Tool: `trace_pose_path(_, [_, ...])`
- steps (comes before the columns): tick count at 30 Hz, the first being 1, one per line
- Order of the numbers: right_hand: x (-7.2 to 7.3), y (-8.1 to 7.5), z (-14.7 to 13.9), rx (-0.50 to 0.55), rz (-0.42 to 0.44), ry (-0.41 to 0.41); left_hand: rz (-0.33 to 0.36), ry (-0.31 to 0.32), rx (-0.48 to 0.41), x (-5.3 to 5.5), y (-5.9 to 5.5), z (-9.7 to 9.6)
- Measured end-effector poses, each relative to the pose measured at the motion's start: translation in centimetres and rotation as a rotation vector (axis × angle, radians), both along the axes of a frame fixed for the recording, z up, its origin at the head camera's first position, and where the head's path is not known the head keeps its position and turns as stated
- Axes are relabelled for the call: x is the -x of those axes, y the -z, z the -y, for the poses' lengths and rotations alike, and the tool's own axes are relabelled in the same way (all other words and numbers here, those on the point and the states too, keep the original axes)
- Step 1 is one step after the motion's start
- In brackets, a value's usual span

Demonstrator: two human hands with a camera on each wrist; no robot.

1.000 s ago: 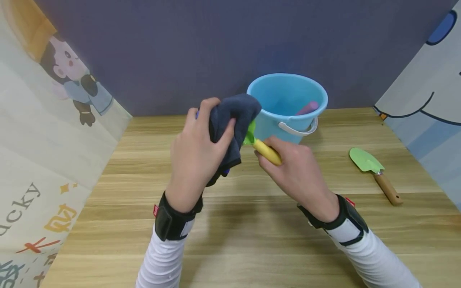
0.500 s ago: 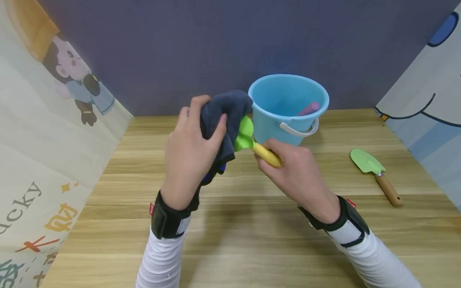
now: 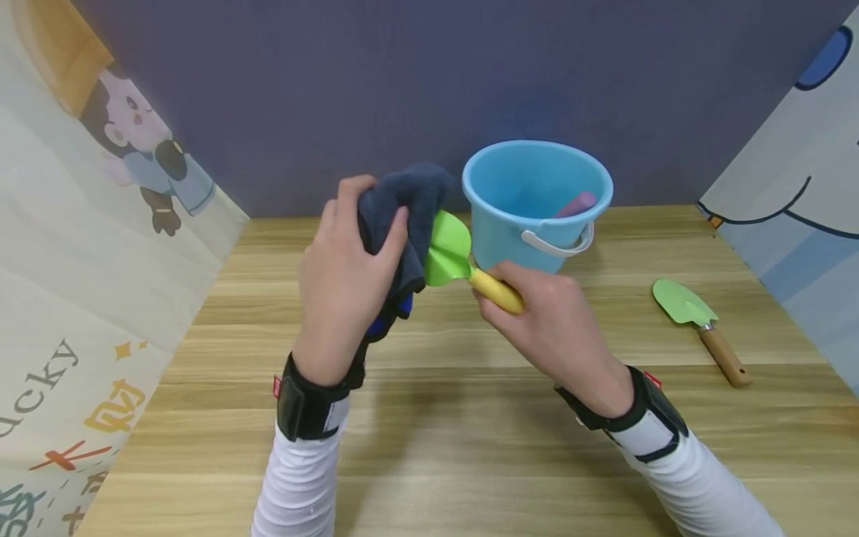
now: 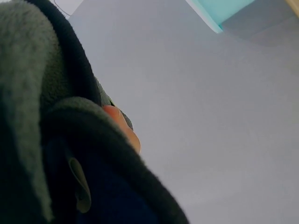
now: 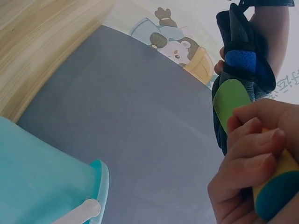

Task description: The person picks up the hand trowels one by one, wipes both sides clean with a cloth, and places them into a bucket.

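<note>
My left hand (image 3: 345, 268) grips a folded dark grey-blue cloth (image 3: 406, 216) with black edging and a blue patch below. In my right hand (image 3: 553, 321) is a small garden trowel, held by its yellow handle (image 3: 496, 291). The trowel's green blade (image 3: 448, 250) lies against the cloth's right side, its left part hidden by the cloth. Dark cloth (image 4: 23, 93) fills the left of the left wrist view. From the right wrist view, fingers (image 5: 252, 154) curl round the handle, whose butt is teal, and the green blade (image 5: 231, 100) overlaps the cloth.
Behind the right hand stands a light blue bucket (image 3: 510, 231) with a white handle and a purple object (image 3: 576, 203) inside. Another trowel (image 3: 701, 328), green with a wooden handle, lies on the wooden table (image 3: 429, 462) at right. A dark panel (image 3: 335, 97) rises behind.
My left hand and the cloth have moved left along the trowel blade, so more of the green blade shows. The right hand stays nearly still.
</note>
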State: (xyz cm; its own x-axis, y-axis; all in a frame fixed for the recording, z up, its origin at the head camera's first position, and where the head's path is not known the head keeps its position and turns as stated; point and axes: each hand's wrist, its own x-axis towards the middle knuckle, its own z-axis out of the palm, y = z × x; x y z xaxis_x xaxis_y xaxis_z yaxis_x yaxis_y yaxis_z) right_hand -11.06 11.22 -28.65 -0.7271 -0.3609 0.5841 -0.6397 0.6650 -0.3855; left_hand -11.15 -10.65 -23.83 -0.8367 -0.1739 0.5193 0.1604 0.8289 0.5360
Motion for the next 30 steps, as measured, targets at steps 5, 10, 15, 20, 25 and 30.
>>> trace_pose_path(5, [-0.1, 0.0, 0.0, 0.012, 0.010, -0.006, -0.010, -0.012, -0.019, 0.1, 0.0, 0.5])
trace_pose_path(10, [-0.2, 0.0, -0.1, 0.024, 0.024, -0.011, -0.012, -0.031, -0.026, 0.1, 0.0, 0.9])
trace_pose_path(15, [-0.2, -0.1, -0.1, 0.039, 0.026, -0.015, -0.020, -0.053, -0.028, 0.2, -0.1, 1.1])
trace_pose_path(20, [-0.2, -0.1, -0.1, 0.054, 0.031, -0.019, -0.021, -0.067, -0.036, 0.4, 0.0, 1.5])
trace_pose_path(25, [-0.3, -0.1, -0.1, 0.072, 0.026, -0.028, -0.017, -0.085, -0.044, 0.3, -0.1, 1.8])
trace_pose_path(30, [-0.2, -0.1, -0.2, 0.100, 0.024, -0.033, -0.016, -0.100, -0.050, 0.2, -0.3, 1.9])
